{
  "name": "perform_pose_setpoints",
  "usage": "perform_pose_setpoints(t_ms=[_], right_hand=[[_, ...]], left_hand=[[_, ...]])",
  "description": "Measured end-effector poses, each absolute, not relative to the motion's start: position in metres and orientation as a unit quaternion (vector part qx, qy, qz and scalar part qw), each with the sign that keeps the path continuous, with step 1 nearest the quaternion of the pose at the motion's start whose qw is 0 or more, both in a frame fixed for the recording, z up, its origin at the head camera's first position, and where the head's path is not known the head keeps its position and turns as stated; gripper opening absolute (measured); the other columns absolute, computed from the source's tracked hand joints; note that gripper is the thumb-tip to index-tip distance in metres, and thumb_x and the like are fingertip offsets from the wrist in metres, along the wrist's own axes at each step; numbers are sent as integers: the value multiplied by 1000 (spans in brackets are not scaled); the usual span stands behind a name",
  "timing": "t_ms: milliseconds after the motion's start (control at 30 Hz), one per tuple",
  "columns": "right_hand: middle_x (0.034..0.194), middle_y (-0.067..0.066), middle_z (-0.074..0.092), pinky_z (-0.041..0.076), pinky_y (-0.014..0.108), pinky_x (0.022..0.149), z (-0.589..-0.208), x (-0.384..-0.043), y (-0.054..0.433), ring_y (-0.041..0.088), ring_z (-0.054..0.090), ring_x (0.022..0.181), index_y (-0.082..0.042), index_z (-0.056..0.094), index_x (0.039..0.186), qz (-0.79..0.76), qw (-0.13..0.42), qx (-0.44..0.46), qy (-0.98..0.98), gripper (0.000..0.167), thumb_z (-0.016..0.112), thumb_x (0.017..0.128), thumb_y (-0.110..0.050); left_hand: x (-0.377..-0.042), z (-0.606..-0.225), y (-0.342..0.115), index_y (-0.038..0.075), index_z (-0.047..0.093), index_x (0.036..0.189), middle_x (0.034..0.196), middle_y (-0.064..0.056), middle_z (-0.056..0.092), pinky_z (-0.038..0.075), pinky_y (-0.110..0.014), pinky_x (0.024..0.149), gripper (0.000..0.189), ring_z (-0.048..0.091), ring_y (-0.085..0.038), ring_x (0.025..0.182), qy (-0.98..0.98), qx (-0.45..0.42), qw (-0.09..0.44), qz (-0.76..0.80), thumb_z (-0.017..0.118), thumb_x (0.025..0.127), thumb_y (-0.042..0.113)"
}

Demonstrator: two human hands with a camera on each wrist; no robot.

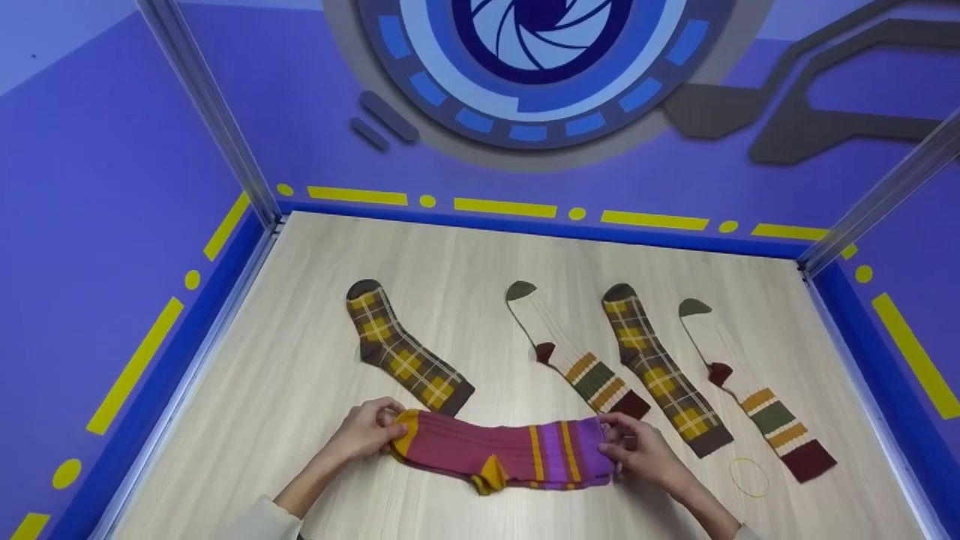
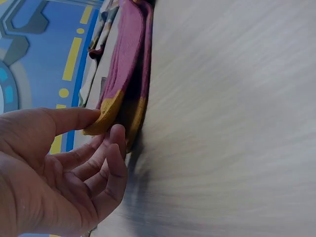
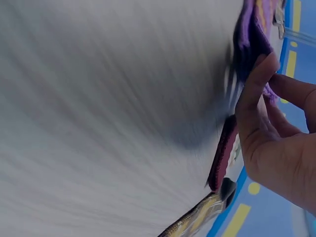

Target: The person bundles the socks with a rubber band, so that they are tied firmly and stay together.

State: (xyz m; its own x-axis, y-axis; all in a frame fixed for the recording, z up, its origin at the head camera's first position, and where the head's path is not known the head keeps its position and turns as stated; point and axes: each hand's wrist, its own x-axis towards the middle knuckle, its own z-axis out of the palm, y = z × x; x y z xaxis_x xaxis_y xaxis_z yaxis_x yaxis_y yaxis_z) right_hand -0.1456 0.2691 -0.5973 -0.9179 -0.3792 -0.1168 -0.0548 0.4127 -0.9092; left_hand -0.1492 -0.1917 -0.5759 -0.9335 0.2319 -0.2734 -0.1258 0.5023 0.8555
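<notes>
Mauve socks [image 1: 457,444] with mustard toes and heels and purple, mustard-striped cuffs lie one over the other across the near middle of the worktop [image 1: 247,450], toes to the left, cuffs to the right and heels pointing near. The left hand [image 1: 367,433] pinches the toe end between thumb and fingers; in the left wrist view the upper toe sits between them, a gap shows between the two sock layers, and the remaining fingers curve loosely beneath. The right hand [image 1: 643,454] has its thumb and fingers nearly closed on the purple cuff end at the other side.

Beyond them, a brown-and-yellow plaid sock [image 1: 405,349] lies at the far left, its cuff right at the far edge of the mauve pair; whether they touch is unclear. To its right come a cream sock with striped leg [image 1: 596,377], its maroon cuff just beyond the right hand, then a second plaid sock [image 1: 660,367], and a matching cream sock [image 1: 772,415] furthest right. All four have their toes pointing far. A thin yellow band [image 1: 766,484] lies between the right-hand plaid and cream cuffs, slightly nearer.
</notes>
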Motion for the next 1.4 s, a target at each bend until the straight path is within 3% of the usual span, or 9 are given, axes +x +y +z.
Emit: perform_pose_setpoints(t_ms=[100, 333, 467, 767, 1033, 1400], right_hand=[[95, 20, 66, 54, 21, 66, -599, -144, 269, 3, 61, 80, 10, 59, 128, -509, 143, -146, 836, 41, 71, 89, 4], [96, 19, 64, 52, 22, 51, -597, -140, 270, 5, 63, 68, 8, 58, 130, -528, 188, -133, 817, 42, 69, 90, 4], [95, 18, 65, 52, 21, 54, -599, -140, 270, 3, 62, 71, 9, 57, 130, -516, 181, -144, 825, 43, 71, 90, 3], [91, 18, 67, 53, 22, 60, -601, -138, 272, 3, 63, 74, 6, 63, 124, -494, 83, -177, 847, 44, 80, 85, -4], [89, 12, 65, 48, 20, 56, -608, -132, 266, -1, 54, 70, 1, 68, 120, -456, 68, -188, 867, 41, 82, 83, -7], [91, 5, 64, 43, 19, 61, -602, -134, 263, 2, 51, 74, -2, 70, 121, -419, 104, -152, 889, 40, 81, 84, -8]], left_hand=[[-150, -577, -193, -4, 66, 112, 73, -4, 65, 40, -19, 47, 22, 57, -11, 54, 850, 23, 180, 495, 68, 92, 6], [-152, -576, -198, -3, 69, 105, 69, -3, 63, 42, -20, 49, 18, 53, -12, 52, 854, 26, 181, 487, 66, 87, -1], [-152, -577, -200, -1, 70, 102, 68, -3, 64, 43, -21, 49, 16, 55, -12, 53, 868, 17, 181, 462, 70, 87, 2], [-152, -576, -200, 7, 73, 93, 69, 0, 64, 38, -23, 55, 16, 50, -10, 58, 905, 14, 149, 398, 77, 78, 6], [-155, -578, -200, 6, 75, 94, 70, -1, 66, 39, -23, 56, 16, 52, -9, 60, 905, 31, 156, 395, 78, 79, 5], [-156, -577, -200, 9, 76, 89, 67, 2, 63, 39, -24, 54, 13, 51, -10, 57, 909, 31, 162, 382, 80, 79, 2]])
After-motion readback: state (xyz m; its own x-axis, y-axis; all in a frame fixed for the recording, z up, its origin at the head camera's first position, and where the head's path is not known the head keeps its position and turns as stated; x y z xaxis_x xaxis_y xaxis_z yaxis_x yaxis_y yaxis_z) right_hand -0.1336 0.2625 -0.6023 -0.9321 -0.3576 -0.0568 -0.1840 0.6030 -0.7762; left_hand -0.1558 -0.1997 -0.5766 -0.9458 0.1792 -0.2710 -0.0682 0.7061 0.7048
